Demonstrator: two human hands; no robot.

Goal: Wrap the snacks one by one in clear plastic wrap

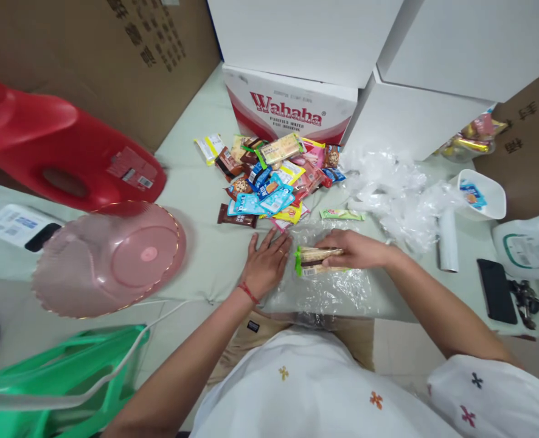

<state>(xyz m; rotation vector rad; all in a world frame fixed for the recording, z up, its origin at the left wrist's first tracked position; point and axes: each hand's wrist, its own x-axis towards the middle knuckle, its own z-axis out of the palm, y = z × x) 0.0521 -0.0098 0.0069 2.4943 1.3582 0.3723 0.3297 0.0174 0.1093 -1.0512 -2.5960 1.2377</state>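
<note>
My right hand (358, 248) is closed around a clear-wrapped snack pack (314, 261) with green ends, just above a clear plastic sheet or bag (337, 295) at the table's front edge. Fingers spread, my left hand (268, 263) lies flat at the left edge of that plastic, holding nothing. Beyond the left fingertips is a pile of wrapped snacks (274, 179) in blue, yellow, pink and brown. A slim green-wrapped snack (342, 215) lies apart, behind my right hand.
Crumpled plastic bags (388, 182), a white roll (447, 240) and a white bowl (497, 201) stand to the right, near a phone (496, 292) and keys (525, 301). On the left are a pink basin (109, 258) and a red jug (73, 152). A Wahaba carton (292, 109) blocks the back.
</note>
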